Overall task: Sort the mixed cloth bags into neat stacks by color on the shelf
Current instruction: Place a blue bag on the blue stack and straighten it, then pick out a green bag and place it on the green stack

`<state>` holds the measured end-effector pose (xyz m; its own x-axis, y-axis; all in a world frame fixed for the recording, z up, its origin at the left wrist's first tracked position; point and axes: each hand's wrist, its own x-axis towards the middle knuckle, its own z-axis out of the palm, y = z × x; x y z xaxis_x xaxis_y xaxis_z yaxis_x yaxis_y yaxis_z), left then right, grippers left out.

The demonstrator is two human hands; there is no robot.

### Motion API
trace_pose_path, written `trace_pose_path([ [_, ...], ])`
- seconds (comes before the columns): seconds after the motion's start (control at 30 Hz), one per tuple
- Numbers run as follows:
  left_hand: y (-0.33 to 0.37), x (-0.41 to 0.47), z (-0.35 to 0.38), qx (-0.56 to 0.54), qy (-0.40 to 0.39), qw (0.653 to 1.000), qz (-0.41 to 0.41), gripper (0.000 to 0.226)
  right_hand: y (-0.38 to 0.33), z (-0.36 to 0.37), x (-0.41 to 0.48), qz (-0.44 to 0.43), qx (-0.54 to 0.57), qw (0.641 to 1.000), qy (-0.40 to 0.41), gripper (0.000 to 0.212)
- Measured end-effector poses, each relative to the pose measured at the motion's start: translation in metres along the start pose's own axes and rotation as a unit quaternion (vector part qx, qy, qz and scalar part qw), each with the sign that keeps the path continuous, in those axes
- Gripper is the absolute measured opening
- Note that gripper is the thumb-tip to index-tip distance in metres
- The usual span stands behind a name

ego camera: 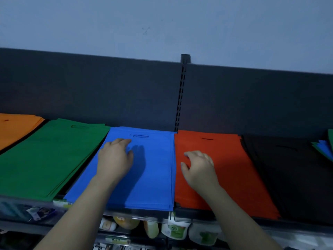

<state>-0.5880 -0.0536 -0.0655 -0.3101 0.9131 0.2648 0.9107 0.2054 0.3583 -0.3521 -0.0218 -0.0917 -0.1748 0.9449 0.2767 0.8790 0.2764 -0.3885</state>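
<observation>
Flat cloth bags lie in stacks side by side along the shelf: orange [16, 129] at far left, then green [45, 157], blue [153, 170], red [228, 168] and black [288, 174]. My left hand [115, 159] rests palm down on the upper left part of the blue stack, fingers straight and reaching toward its handle slot. My right hand [200, 168] hovers or rests on the left part of the red stack with fingers loosely curled, holding nothing.
A small mixed heap of green and blue bags [324, 148] lies at the far right edge. A dark back panel with a slotted upright [181, 94] stands behind the stacks. Bottles and jars [174, 230] sit on the shelf below the front edge [144, 214].
</observation>
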Motion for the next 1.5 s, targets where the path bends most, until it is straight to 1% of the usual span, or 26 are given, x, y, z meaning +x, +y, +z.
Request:
trace_pose_path([
  [0.13, 0.056, 0.001, 0.012, -0.042, 0.002, 0.997, 0.064, 0.040, 0.036, -0.024, -0.003, 0.033, -0.023, 0.999, 0.034, 0.040],
  [0.23, 0.103, -0.004, 0.027, -0.071, -0.013, 0.992, 0.105, 0.037, 0.071, -0.051, -0.010, 0.059, -0.053, 0.996, 0.046, 0.041],
  [0.33, 0.153, -0.012, 0.045, -0.071, -0.022, 0.986, 0.151, 0.036, 0.113, -0.082, -0.021, 0.090, -0.102, 0.989, 0.052, 0.042],
  [0.47, 0.226, -0.025, 0.068, -0.095, -0.031, 0.975, 0.198, 0.039, 0.177, -0.126, -0.035, 0.124, -0.127, 0.982, 0.072, 0.041],
  [0.6, 0.306, -0.042, 0.091, -0.106, -0.059, 0.964, 0.238, 0.039, 0.248, -0.170, -0.047, 0.168, -0.157, 0.970, 0.081, 0.041],
  [0.83, 0.445, -0.076, 0.132, -0.149, -0.105, 0.940, 0.288, 0.040, 0.369, -0.242, -0.072, 0.242, -0.234, 0.938, 0.081, 0.038],
  [0.97, 0.503, -0.094, 0.155, -0.162, -0.154, 0.937, 0.270, 0.034, 0.431, -0.273, -0.085, 0.291, -0.234, 0.926, 0.057, 0.040],
  [1.03, 0.524, -0.100, 0.167, -0.175, -0.178, 0.935, 0.253, 0.030, 0.454, -0.283, -0.090, 0.318, -0.234, 0.918, 0.028, 0.040],
  [1.13, 0.547, -0.105, 0.184, -0.212, -0.226, 0.926, 0.215, 0.032, 0.478, -0.292, -0.098, 0.358, -0.208, 0.910, -0.028, 0.046],
  [1.2, 0.558, -0.106, 0.193, -0.242, -0.263, 0.917, 0.177, 0.035, 0.486, -0.292, -0.103, 0.342, -0.184, 0.921, -0.039, 0.047],
  [1.27, 0.563, -0.106, 0.201, -0.286, -0.286, 0.905, 0.132, 0.033, 0.489, -0.289, -0.106, 0.299, -0.167, 0.939, -0.034, 0.043],
  [1.33, 0.562, -0.106, 0.208, -0.346, -0.293, 0.888, 0.081, 0.026, 0.487, -0.284, -0.107, 0.246, -0.133, 0.959, -0.037, 0.039],
  [1.4, 0.557, -0.103, 0.212, -0.394, -0.293, 0.870, 0.032, 0.028, 0.485, -0.283, -0.107, 0.208, -0.082, 0.973, -0.052, 0.037],
  [1.47, 0.550, -0.102, 0.214, -0.420, -0.294, 0.859, -0.001, 0.032, 0.489, -0.289, -0.108, 0.208, -0.049, 0.976, -0.035, 0.040],
  [1.5, 0.548, -0.102, 0.214, -0.428, -0.294, 0.855, -0.007, 0.033, 0.493, -0.294, -0.108, 0.230, -0.060, 0.971, -0.010, 0.043],
])
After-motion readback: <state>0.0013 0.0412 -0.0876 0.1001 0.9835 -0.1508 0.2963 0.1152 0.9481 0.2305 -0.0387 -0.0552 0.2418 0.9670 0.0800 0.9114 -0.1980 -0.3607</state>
